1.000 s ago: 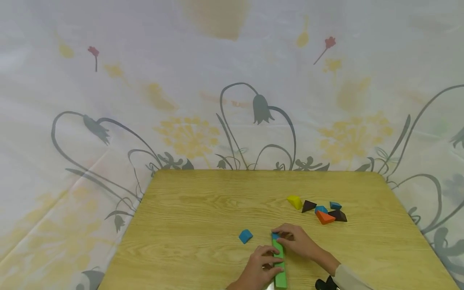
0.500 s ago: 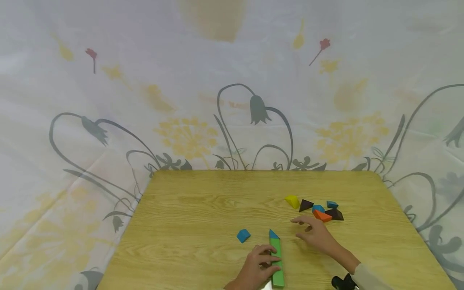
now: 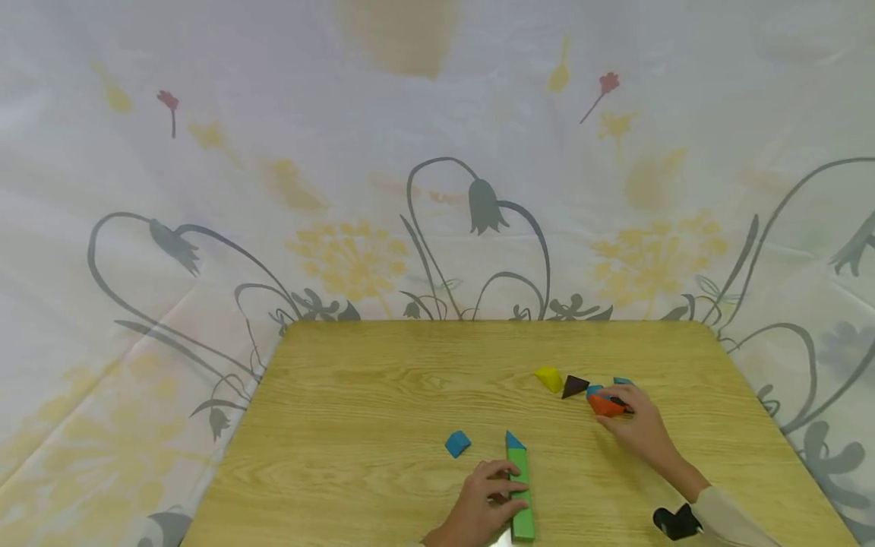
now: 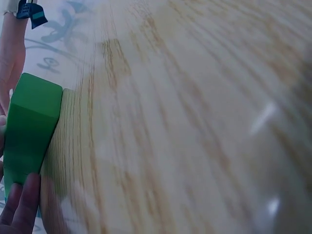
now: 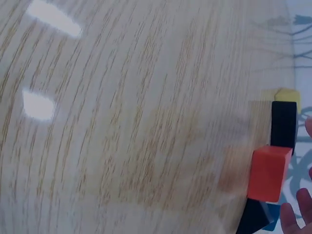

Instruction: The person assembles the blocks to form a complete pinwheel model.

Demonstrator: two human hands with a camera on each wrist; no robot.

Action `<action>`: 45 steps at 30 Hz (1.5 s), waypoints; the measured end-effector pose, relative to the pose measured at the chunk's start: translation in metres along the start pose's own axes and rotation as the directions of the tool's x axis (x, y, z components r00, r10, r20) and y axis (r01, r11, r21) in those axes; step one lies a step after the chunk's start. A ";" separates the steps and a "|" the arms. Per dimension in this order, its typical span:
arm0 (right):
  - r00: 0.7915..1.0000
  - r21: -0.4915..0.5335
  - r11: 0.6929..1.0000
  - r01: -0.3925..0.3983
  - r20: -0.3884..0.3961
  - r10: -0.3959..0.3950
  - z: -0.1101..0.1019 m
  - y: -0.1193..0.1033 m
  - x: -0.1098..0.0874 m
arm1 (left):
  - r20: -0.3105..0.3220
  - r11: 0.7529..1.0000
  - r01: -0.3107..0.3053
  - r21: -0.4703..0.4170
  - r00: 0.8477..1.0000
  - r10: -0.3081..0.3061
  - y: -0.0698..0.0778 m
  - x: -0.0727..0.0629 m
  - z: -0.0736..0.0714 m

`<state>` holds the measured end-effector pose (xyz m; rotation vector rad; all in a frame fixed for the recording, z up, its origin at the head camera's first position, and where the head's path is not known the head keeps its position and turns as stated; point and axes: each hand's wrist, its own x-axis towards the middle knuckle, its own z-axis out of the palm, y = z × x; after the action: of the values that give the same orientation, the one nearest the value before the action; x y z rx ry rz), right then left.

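My left hand (image 3: 481, 497) rests with bent fingers on a column of green blocks (image 3: 522, 526), gripping it. In the left wrist view, fingertips press the side of a green block (image 4: 34, 112). A blue triangular block (image 3: 515, 441) sits at the column's far end. My right hand (image 3: 639, 425) is over the group of blocks at the right, thumb and fingers spread about an orange block (image 3: 603, 406). In the right wrist view, its fingers stand apart from that orange-red block (image 5: 269, 173). A dark block partly hides beneath the hand.
A loose blue block (image 3: 457, 444) lies left of the column. Beyond the orange one are a yellow block (image 3: 549, 377), a dark triangular block (image 3: 575, 387) and blue blocks (image 3: 621, 381). The wooden table (image 3: 355, 425) ends at a flower-printed cloth (image 3: 307, 152).
My right hand let go of the blue triangular block at the column's end and moved right and away to the orange block. The left hand stayed on the green blocks.
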<state>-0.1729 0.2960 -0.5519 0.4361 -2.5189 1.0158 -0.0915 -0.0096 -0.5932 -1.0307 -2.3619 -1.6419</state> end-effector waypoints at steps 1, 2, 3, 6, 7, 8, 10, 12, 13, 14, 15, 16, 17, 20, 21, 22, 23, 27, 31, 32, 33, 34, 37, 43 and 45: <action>1.000 0.009 1.000 -0.026 0.006 0.026 -0.001 0.003 -0.001 | -0.001 1.000 -0.003 0.004 1.000 0.003 0.000 0.000 0.000; 0.998 0.023 0.998 -0.056 0.014 0.055 -0.001 0.005 -0.002 | -0.001 1.000 -0.004 0.004 1.000 0.004 0.000 0.000 0.000; 0.997 0.033 0.996 -0.080 0.020 0.080 -0.001 0.007 -0.003 | 0.000 1.000 -0.006 0.007 1.000 0.006 0.000 0.000 0.000; 0.989 0.069 0.987 -0.148 0.035 0.146 0.000 0.012 -0.006 | 0.004 1.000 -0.001 -0.009 1.000 0.001 0.002 0.000 0.001; 0.986 0.083 0.983 -0.163 0.036 0.160 0.000 0.013 -0.007 | 0.007 1.000 0.002 -0.019 1.000 -0.002 0.002 0.000 0.001; 0.984 0.096 0.980 -0.176 0.032 0.174 0.001 0.014 -0.008 | 0.007 1.000 0.005 -0.027 1.000 -0.004 0.002 0.000 0.001; 0.983 0.114 0.977 -0.182 0.012 0.182 0.004 0.014 -0.009 | 0.006 1.000 0.003 -0.028 1.000 -0.002 0.002 -0.001 0.001; 0.984 0.119 0.977 -0.174 -0.021 0.178 0.007 0.014 -0.010 | 0.001 1.000 -0.002 -0.018 1.000 0.002 0.002 -0.001 0.001; 0.984 0.116 0.979 -0.168 -0.040 0.173 0.008 0.014 -0.010 | -0.002 1.000 -0.007 -0.007 1.000 0.007 0.001 -0.001 0.001; 0.984 0.112 0.980 -0.163 -0.057 0.170 0.010 0.013 -0.010 | -0.005 1.000 -0.011 0.005 1.000 0.011 0.001 -0.001 0.000; 0.984 0.104 0.982 -0.157 -0.073 0.165 0.011 0.013 -0.010 | -0.006 1.000 -0.014 0.013 1.000 0.014 0.001 -0.001 0.000; 0.983 0.092 0.983 -0.157 -0.087 0.165 0.013 0.013 -0.010 | -0.006 1.000 -0.016 0.019 1.000 0.016 0.000 0.000 0.000; 0.982 0.080 0.984 -0.157 -0.097 0.165 0.014 0.013 -0.011 | -0.006 1.000 -0.017 0.019 1.000 0.017 0.000 0.000 0.000; 0.978 0.054 0.984 -0.170 -0.115 0.175 0.016 0.013 -0.011 | -0.004 0.999 -0.020 0.033 1.000 0.020 -0.001 0.001 0.000; 0.977 0.042 0.983 -0.176 -0.117 0.180 0.016 0.013 -0.011 | -0.003 0.999 -0.019 0.035 1.000 0.019 -0.001 0.001 0.000; 0.975 0.030 0.983 -0.183 -0.119 0.185 0.017 0.014 -0.011 | -0.002 0.999 -0.018 0.035 1.000 0.018 0.000 0.001 0.000; 0.974 0.024 0.982 -0.188 -0.121 0.189 0.017 0.014 -0.011 | -0.001 0.999 -0.018 0.034 1.000 0.018 0.000 0.001 0.000; 0.972 0.009 0.980 -0.199 -0.128 0.199 0.018 0.014 -0.011 | 0.000 1.000 -0.010 0.027 1.000 0.010 0.002 0.000 0.000; 0.973 0.022 0.982 -0.188 -0.130 0.190 0.017 0.011 -0.013 | -0.004 1.000 0.005 0.010 1.000 -0.005 0.004 -0.001 0.000; 0.973 0.029 0.981 -0.191 -0.126 0.193 0.017 0.010 -0.013 | -0.005 1.000 0.006 0.006 1.000 -0.006 0.005 -0.001 -0.001; 0.973 0.034 0.980 -0.194 -0.119 0.197 0.016 0.009 -0.013 | -0.005 1.000 0.005 0.005 1.000 -0.005 0.005 0.000 -0.001; 0.974 0.040 0.980 -0.196 -0.110 0.200 0.016 0.008 -0.013 | -0.007 1.000 0.006 -0.001 1.000 -0.006 0.005 -0.001 0.000; 0.975 0.070 0.977 -0.200 -0.079 0.206 0.015 0.004 -0.012 | -0.013 1.000 -0.006 0.006 1.000 0.006 0.004 -0.002 0.001; 0.983 0.160 0.974 -0.162 -0.057 0.173 0.020 -0.003 -0.012 | -0.014 0.999 -0.019 0.036 1.000 0.019 0.001 -0.002 0.002; 0.986 0.189 0.971 -0.149 -0.046 0.160 0.023 -0.005 -0.012 | -0.017 0.999 -0.017 0.045 1.000 0.018 -0.001 -0.003 0.003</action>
<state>-0.1662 0.2776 -0.5699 0.2586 -2.4446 1.3094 -0.0888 -0.0091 -0.5962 -1.0219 -2.3609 -1.5775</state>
